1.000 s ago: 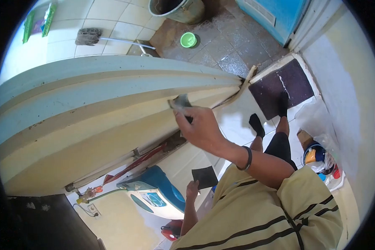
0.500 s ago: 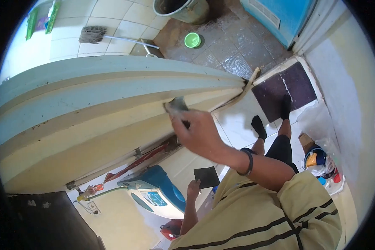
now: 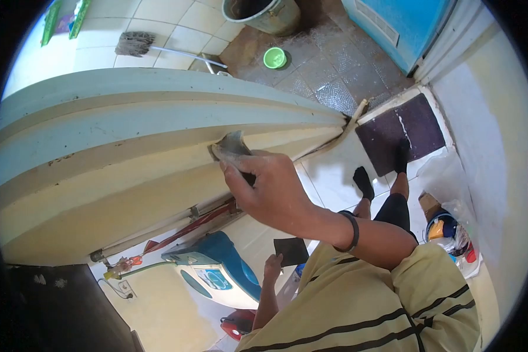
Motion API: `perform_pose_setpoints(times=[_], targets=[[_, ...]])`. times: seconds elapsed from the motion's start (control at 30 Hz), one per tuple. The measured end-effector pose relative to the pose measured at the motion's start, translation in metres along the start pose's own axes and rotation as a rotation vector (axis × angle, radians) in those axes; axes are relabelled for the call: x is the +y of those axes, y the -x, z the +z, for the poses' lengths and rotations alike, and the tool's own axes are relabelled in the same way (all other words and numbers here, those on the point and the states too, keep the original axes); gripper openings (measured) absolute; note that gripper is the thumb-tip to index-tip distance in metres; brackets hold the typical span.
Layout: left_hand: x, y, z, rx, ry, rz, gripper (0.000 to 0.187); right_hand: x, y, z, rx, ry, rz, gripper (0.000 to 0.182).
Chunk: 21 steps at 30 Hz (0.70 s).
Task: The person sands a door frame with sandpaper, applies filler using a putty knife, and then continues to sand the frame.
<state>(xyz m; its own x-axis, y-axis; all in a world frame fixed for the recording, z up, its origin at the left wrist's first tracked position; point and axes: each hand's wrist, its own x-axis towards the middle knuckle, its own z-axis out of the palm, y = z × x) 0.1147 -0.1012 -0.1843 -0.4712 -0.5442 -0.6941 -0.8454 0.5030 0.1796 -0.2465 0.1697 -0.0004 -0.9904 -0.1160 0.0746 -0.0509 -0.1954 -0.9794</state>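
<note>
My right hand, with a dark band on the wrist, pinches a worn, curled piece of grey sandpaper. The sandpaper lies against the cream-painted ledge of a door frame, whose upper strips are pale blue. Lower down, my left hand grips a flat, dark square sheet of sandpaper by its edge. That sheet is held away from the frame, above the white surface beside the washing machine.
Beyond the frame are a mop, a grey bucket, a green dipper and a blue door. A dark mat lies by my feet. Bagged items stand along the right wall.
My right hand has slid a little to the left along the ledge with its sandpaper. The left hand keeps hold of the dark sheet, almost unmoved.
</note>
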Motion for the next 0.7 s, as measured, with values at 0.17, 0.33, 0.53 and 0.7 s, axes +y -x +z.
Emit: perform_pose_setpoints(times=[0.17,0.33,0.53,0.7], targets=[[-0.037,-0.020,0.006,-0.011,0.071,0.017,0.041,-0.012,0.000,0.002,-0.008,-0.049,-0.077,0.018],[-0.024,-0.013,0.000,0.030,-0.134,0.169,0.042,-0.024,-0.003,0.001,0.028,-0.072,-0.093,0.019],[-0.039,-0.022,0.007,-0.062,0.010,-0.063,0.043,-0.023,-0.009,0.002,-0.039,-0.067,-0.063,0.016],[-0.035,-0.021,0.009,-0.015,0.040,0.084,0.045,-0.023,-0.008,0.006,0.018,-0.076,-0.105,0.017]])
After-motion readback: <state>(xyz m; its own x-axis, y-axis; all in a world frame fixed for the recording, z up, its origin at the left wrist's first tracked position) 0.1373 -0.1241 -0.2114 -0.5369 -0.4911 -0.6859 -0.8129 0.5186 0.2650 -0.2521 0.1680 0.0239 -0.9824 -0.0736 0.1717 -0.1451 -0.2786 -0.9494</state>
